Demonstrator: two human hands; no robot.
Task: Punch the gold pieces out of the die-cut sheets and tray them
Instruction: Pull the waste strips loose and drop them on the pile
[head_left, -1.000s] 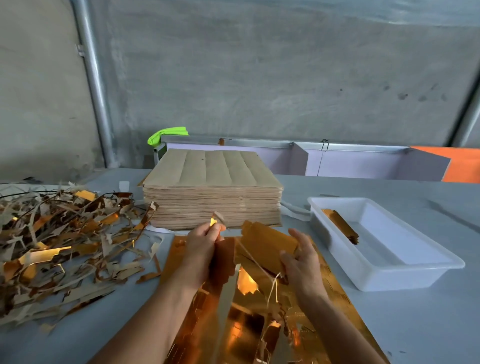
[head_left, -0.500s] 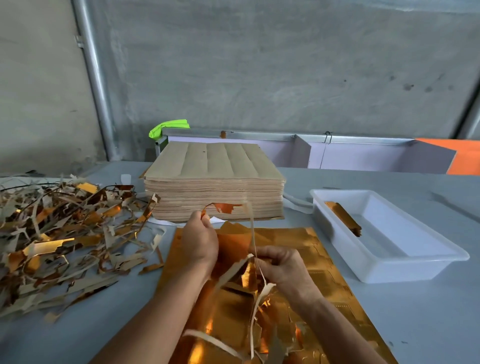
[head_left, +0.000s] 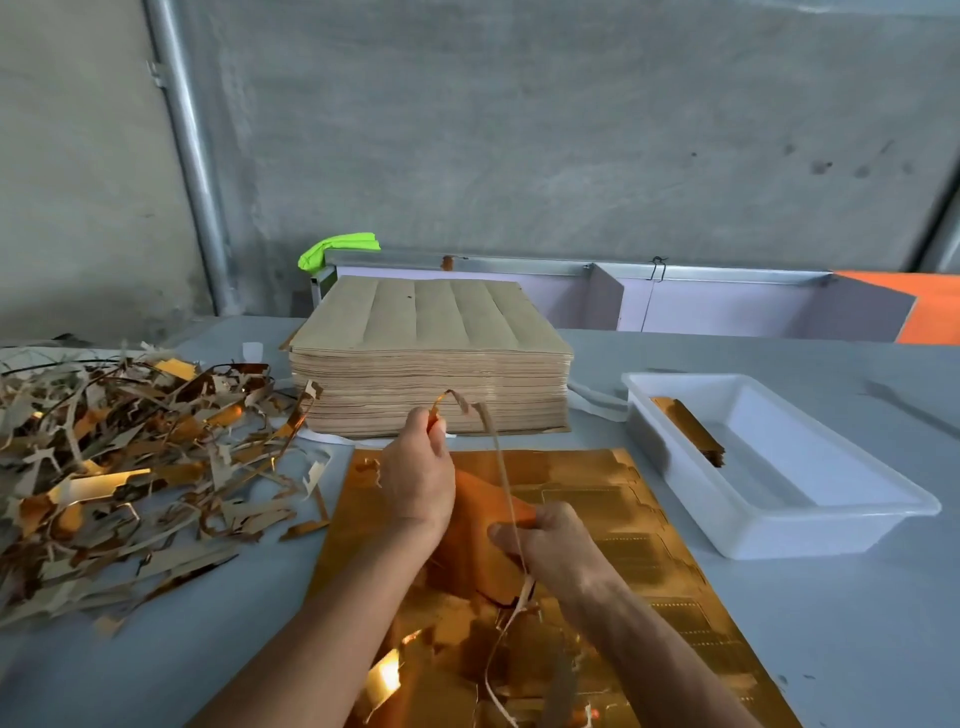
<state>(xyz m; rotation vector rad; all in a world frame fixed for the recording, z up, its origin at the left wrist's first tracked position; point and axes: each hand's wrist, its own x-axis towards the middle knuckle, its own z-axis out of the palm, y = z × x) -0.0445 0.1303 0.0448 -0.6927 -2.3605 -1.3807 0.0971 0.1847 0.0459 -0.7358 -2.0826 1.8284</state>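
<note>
A gold die-cut sheet (head_left: 613, 499) lies flat on the table in front of me. My left hand (head_left: 418, 478) pinches the top end of a thin waste strip (head_left: 501, 467) that curls above it and runs down across the sheet. My right hand (head_left: 550, 540) grips a bundle of punched gold pieces (head_left: 483, 525), orange on the side I see, held between both hands just above the sheet. A white tray (head_left: 831, 509) at the right holds a small stack of gold pieces (head_left: 688, 428) along its left wall.
A thick stack of brown-backed sheets (head_left: 431, 358) stands behind the gold sheet. A heap of torn scrap strips (head_left: 119, 467) covers the table's left side. A low metal-edged partition (head_left: 701, 301) and a green cloth (head_left: 337, 247) sit at the back.
The waste strip has been pulled longer and straighter, up and away from the sheet. The gold bundle now sits gathered between both hands, and my right hand has shifted slightly right.
</note>
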